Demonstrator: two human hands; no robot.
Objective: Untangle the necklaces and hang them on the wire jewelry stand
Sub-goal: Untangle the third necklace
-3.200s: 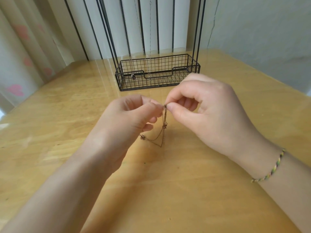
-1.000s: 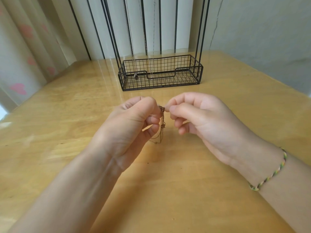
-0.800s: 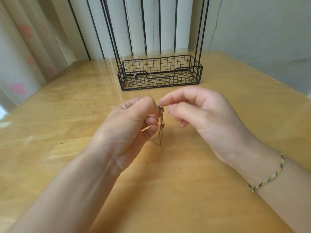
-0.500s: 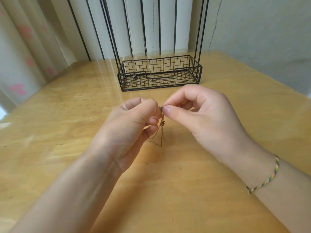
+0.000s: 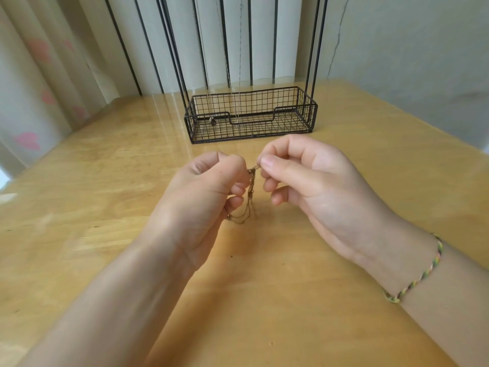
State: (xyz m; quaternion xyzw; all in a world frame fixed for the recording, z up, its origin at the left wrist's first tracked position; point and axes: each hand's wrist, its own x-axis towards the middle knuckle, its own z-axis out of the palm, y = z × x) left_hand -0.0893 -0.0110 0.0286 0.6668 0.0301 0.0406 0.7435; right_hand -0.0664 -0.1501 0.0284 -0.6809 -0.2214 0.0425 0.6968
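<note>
A thin gold necklace [image 5: 250,200] hangs bunched between my two hands above the wooden table, its loops drooping to the tabletop. My left hand [image 5: 203,200] pinches the chain from the left with thumb and forefinger. My right hand [image 5: 312,186] pinches its top end at the clasp from the right. Beyond them stands the black wire jewelry stand [image 5: 251,115], with a mesh basket base and tall uprights running out of the top of the view. Fine silver chains [image 5: 239,62] hang down inside it, one with a small pendant [image 5: 213,122] by the basket's front left.
The wooden table [image 5: 105,207] spreads out on all sides of my hands. A pale curtain with pink hearts [image 5: 34,88] hangs at the left, and a plain wall [image 5: 410,49] lies beyond the table's right edge. A braided bracelet [image 5: 412,271] circles my right wrist.
My right hand let go of the chain briefly with fingers apart, then pinched its top again. The hands have shifted slightly, and the chain's loops still hang between them.
</note>
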